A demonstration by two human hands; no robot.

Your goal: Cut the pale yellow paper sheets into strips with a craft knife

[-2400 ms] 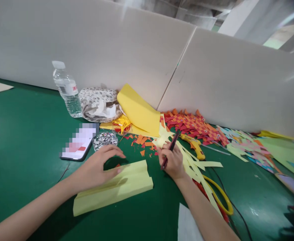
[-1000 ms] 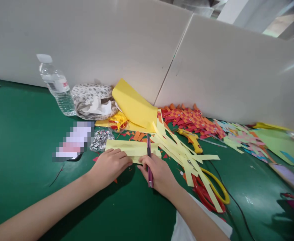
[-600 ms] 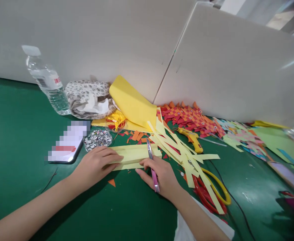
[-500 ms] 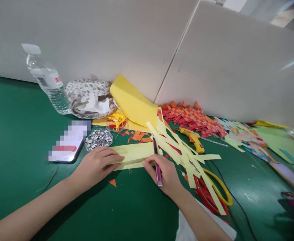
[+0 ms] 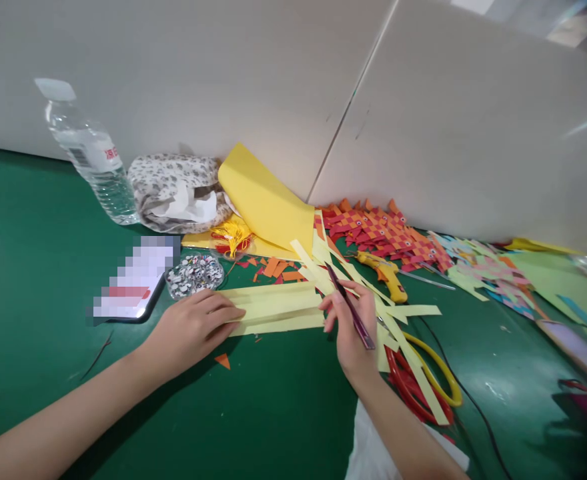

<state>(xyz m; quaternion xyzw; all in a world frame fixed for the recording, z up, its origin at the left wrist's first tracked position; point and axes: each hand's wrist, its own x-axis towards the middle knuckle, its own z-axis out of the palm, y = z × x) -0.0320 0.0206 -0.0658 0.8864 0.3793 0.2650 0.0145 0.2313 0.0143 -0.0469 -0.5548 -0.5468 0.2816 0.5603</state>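
Observation:
My left hand lies flat with fingers stretched out, pressing the left end of a folded pale yellow paper onto the green table. The paper is parted lengthwise into long strips. My right hand is at the paper's right end, closed round a thin dark red knife or pen that points up and left. A loose pile of pale yellow strips lies just right of this hand.
A phone and a dish of googly eyes lie behind my left hand. Farther back stand a water bottle, a patterned pouch and yellow sheets. Woven paper fish, a glue gun and scissors lie right.
The paper was folded narrow and turned crosswise. My right hand ran the tool rightwards along it and then lifted off at the right end; the paper now lies split into strips.

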